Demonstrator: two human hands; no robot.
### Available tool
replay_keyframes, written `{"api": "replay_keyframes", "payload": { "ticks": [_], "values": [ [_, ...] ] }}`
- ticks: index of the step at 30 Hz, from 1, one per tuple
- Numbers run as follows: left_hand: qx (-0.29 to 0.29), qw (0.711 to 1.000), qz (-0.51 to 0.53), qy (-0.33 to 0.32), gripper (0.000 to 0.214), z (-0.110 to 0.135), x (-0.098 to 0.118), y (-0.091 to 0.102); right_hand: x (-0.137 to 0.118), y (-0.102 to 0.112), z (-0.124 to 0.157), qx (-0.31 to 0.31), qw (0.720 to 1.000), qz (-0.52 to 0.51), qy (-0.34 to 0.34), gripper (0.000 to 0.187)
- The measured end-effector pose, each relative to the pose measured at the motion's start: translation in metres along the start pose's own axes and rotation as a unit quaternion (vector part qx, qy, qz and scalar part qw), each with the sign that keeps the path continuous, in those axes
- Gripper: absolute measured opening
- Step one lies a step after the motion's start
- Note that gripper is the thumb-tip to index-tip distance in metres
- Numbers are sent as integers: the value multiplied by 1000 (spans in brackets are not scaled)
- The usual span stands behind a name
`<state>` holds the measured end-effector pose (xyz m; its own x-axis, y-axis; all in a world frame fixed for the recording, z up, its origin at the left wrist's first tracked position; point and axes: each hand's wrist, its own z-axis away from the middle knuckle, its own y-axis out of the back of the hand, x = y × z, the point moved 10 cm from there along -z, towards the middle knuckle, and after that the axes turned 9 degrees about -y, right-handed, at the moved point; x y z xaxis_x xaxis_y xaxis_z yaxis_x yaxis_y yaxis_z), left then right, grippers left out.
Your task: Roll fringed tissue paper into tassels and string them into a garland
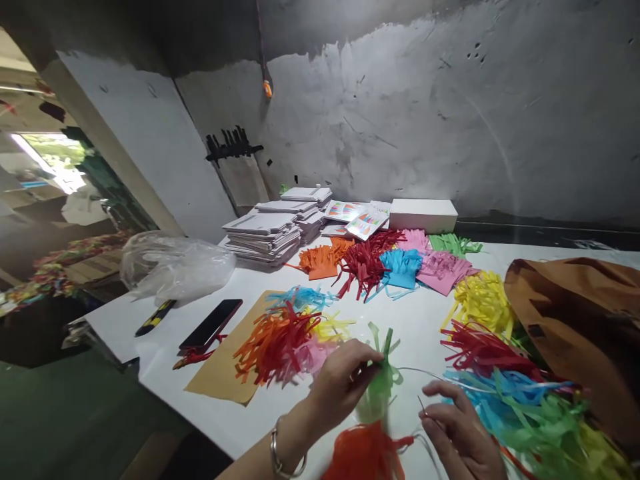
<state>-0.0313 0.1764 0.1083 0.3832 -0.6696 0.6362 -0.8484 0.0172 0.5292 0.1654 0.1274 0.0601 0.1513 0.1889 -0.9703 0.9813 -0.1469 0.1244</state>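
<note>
My left hand, with a metal bangle on its wrist, is closed on the top of a green paper tassel. The tassel's strips hang below my fingers and stick up a little above them. To the right, my right hand pinches a thin needle-like piece; its exact kind is too small to tell. A thin pale cord runs from beside the green tassel over toward the right. Just below both hands lies an orange-red tassel, partly cut off by the frame's bottom edge.
Mixed tassels lie on a brown sheet. A black phone, a utility knife and a plastic bag are at left. Behind stand card stacks and a white box; colored tassels and brown fabric are at right.
</note>
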Motion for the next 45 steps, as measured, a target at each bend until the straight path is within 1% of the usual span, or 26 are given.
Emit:
{"api": "replay_keyframes", "payload": {
  "ticks": [1,3,5,6,7,8,10,11,12,13,15,17,20,23,26,31,38,42,45],
  "values": [
    [-6,1000,24,-9,14,6,9,-3,-12,-3,-3,-9,1000,3,17,28],
    [-26,997,79,-1,13,15,17,-13,-26,-14,-8,-45,999,-8,20,24],
    [-33,988,145,41,9,22,16,-25,-29,-28,-12,-84,995,-48,-5,24],
    [-25,979,189,73,9,26,13,-31,-28,-33,-12,-94,993,-68,-18,23],
    [-10,964,242,110,12,31,9,-37,-27,-39,-12,-102,991,-83,-25,23],
    [5,941,302,150,16,36,5,-45,-26,-42,-11,-102,990,-90,-28,22],
    [28,885,409,221,25,46,-1,-61,-23,-45,-7,-96,991,-88,-26,21],
    [36,861,444,247,29,50,-2,-68,-20,-44,-5,-87,992,-84,-28,21],
    [47,845,461,268,32,54,-4,-72,-18,-40,-3,-73,994,-80,-32,22],
    [62,838,461,284,34,57,-7,-73,-15,-35,-1,-51,995,-73,-39,22],
    [94,841,437,304,37,63,-15,-68,-10,-22,3,-4,998,-46,-52,22],
    [110,847,416,313,40,67,-20,-63,-10,-15,7,10,999,-2,-53,23],
    [109,856,395,315,40,70,-23,-61,-16,-21,13,-16,998,60,-28,27],
    [116,871,366,308,36,72,-24,-59,-20,-26,18,-28,995,94,-8,31],
    [126,882,348,292,33,72,-22,-55,-21,-29,20,-30,993,112,-3,33],
    [123,909,293,270,26,70,-19,-48,-25,-29,21,-30,993,112,13,32],
    [114,952,200,200,16,68,-13,-40,-28,-29,22,-32,992,113,34,28],
    [107,974,145,136,11,63,-5,-35,-23,-31,23,-44,991,123,30,28],
    [114,985,99,83,15,58,5,-27,-19,-33,23,-55,990,130,21,31]
  ]
}}
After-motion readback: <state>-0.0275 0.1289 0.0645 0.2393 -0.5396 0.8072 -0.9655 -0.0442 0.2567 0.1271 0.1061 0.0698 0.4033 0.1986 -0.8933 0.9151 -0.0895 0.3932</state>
